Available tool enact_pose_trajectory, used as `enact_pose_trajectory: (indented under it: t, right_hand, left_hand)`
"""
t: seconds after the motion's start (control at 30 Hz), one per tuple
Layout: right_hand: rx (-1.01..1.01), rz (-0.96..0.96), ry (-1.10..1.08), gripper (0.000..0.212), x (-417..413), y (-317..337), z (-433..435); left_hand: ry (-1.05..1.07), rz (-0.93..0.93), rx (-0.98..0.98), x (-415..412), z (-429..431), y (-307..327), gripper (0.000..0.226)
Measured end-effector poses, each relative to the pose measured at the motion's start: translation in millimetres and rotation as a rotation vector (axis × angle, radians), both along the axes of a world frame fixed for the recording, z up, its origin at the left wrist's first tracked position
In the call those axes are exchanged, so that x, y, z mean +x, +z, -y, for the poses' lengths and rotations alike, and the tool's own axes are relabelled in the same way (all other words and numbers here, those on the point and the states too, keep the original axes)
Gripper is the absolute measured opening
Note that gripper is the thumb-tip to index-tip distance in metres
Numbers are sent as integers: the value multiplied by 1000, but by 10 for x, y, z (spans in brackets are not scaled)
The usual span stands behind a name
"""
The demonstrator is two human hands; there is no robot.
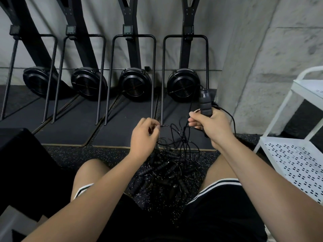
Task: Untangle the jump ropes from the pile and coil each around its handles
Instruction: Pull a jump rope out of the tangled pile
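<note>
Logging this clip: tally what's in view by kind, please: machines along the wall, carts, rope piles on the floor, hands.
Fan-wheel machines: 4
White cart: 1
Rope pile: 1
Hands: 2, left hand pinching a cord, right hand gripping a foam handle
Total: 8

Black cord (166, 126) right of left hand (143, 137), black tangled pile (167, 170) below. Dark-grey ribbed handle (204, 103) above right hand (213, 126). Black pale-speckled floor (73, 156). White dash-patterned cart (297, 159) further right. Black shorts (218, 206), white stripes.
</note>
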State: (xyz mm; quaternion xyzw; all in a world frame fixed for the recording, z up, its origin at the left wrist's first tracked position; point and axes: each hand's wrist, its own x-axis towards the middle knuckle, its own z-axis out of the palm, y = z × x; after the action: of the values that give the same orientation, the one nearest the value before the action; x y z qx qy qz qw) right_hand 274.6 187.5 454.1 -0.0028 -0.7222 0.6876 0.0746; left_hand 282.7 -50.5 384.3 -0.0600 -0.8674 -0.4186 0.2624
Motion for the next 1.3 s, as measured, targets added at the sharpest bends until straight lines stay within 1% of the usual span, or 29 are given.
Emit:
enact_pose_trajectory:
  t: [0.03,0.1,0.17,0.23,0.3,0.37,0.43,0.57,0.63,0.73,0.87,0.97,1.0,1.1,1.23,1.3]
  right_hand:
    - [-2,-1,4,14,2,8,13]
    - [-10,-7,12,14,5,21,47]
    - [-35,-8,21,13,15,33,84]
    - [-70,-2,38,13,34,52,112]
    - [-117,21,64,14,57,74,121]
    - [-173,48,82,17,76,99,118]
    - [-227,71,92,19,94,131,115]
    - [-263,88,99,15,91,156,74]
    - [-254,87,89,17,64,147,35]
    - [-210,63,63,18,17,128,-25]
    - [-80,19,-15,15,-49,91,-98]
    - [-56,3,-91,15,-87,119,-167]
    - [-60,-13,-121,14,-100,144,-191]
    - [-44,-47,-163,11,-99,222,-226]
    - [5,-14,-75,10,-73,223,-185]
    - [23,11,-31,9,-54,219,-148]
  left_hand:
    - [-27,21,17,55,-55,11,7]
    - [-100,109,72,159,-186,9,21]
    - [-142,193,76,202,-319,-28,33]
    - [-186,269,83,178,-428,-86,37]
    - [-196,295,58,123,-492,-129,44]
    - [-168,260,38,51,-509,-184,49]
    - [-152,239,38,15,-506,-211,45]
    - [-134,168,51,-26,-488,-235,17]
    - [-149,168,92,-36,-458,-234,8]
    - [-194,216,179,-67,-407,-237,12]
    - [-264,282,270,-67,-349,-181,16]
    - [-286,259,279,-95,-227,-120,15]
    - [-292,241,257,-110,-164,-111,17]
    - [-269,201,69,-193,51,-198,18]
    - [-212,264,-126,-320,157,-322,26]
    - [-168,278,-160,-341,141,-339,30]
